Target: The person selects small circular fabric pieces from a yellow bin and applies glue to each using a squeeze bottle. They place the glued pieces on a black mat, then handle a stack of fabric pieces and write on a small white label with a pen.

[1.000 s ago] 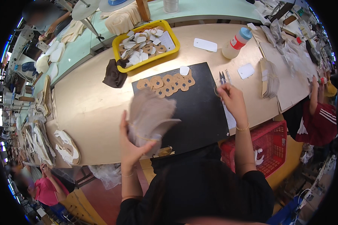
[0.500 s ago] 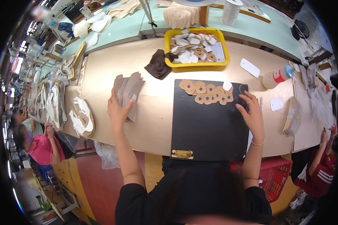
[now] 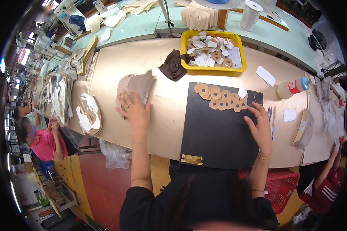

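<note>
My left hand (image 3: pixel 135 113) lies with fingers spread over the near part of a fanned stack of taupe fabric-like pieces (image 3: pixel 138 84), seeming to touch it. The hand hides the stack's near end. On the right, my right hand (image 3: pixel 260 126) is at the right edge of a black board (image 3: pixel 216 134), fingers apart and holding nothing. Its fingertips are near two overlapping rows of small tan scalloped pieces (image 3: pixel 225 101), each with a dark spot in the middle. A small white piece (image 3: pixel 242 92) and a thin loop (image 3: pixel 258 98) lie by the far right corner.
Beyond the board stands a yellow tray (image 3: pixel 216 71) of white and tan pieces, beside a dark brown cloth (image 3: pixel 172 66). A blue-capped bottle (image 3: pixel 287 89), a pen (image 3: pixel 273 123) and another bundle (image 3: pixel 304 129) lie right. White-and-tan pieces (image 3: pixel 89 115) lie left. Co-workers sit at both sides.
My left hand has shifted from gripping the stack's sides to lying spread over its near part. My right hand stays by the board's edge. The whole view has shifted slightly.
</note>
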`<state>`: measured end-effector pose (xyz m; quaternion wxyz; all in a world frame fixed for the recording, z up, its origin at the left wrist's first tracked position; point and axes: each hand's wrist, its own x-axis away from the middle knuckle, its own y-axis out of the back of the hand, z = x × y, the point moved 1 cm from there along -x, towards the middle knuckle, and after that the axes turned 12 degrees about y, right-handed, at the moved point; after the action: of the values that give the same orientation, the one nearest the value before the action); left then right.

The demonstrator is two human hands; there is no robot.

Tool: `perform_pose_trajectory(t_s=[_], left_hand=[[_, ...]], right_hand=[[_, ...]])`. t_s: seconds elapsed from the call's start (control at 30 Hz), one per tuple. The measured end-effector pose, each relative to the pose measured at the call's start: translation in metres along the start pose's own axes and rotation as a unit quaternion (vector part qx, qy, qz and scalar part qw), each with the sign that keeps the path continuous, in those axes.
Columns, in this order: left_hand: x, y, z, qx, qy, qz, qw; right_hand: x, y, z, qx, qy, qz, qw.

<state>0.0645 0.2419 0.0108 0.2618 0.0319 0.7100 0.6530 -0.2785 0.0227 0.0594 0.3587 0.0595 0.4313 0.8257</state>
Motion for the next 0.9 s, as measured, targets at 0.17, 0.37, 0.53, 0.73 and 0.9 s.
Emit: perform_pose_trajectory(t_s=[0.17,0.37,0.53,0.73,0.9], left_hand=[[0.013,0.004,-0.028,0.147,-0.012,0.094,0.985],[0.016,0.045,-0.027,0.613,0.160,0.257,0.729],[0.062,0.064,-0.065,0.740,0.157,0.474,0.451],[0.115,0.069,-0.105,0.709,0.137,0.551,0.418],[0.125,0.064,-0.109,0.678,0.087,0.563,0.463]], right_hand=[[-0.001,-0.012,0.016,-0.030,0.047,0.014,0.998],[-0.004,-0.010,0.046,-0.138,0.068,-0.004,0.988],[-0.013,-0.027,0.075,-0.247,0.097,-0.060,0.962],[-0.006,-0.033,0.068,-0.212,0.003,-0.043,0.976],[0.012,-0.034,0.061,-0.235,-0.035,-0.013,0.971]])
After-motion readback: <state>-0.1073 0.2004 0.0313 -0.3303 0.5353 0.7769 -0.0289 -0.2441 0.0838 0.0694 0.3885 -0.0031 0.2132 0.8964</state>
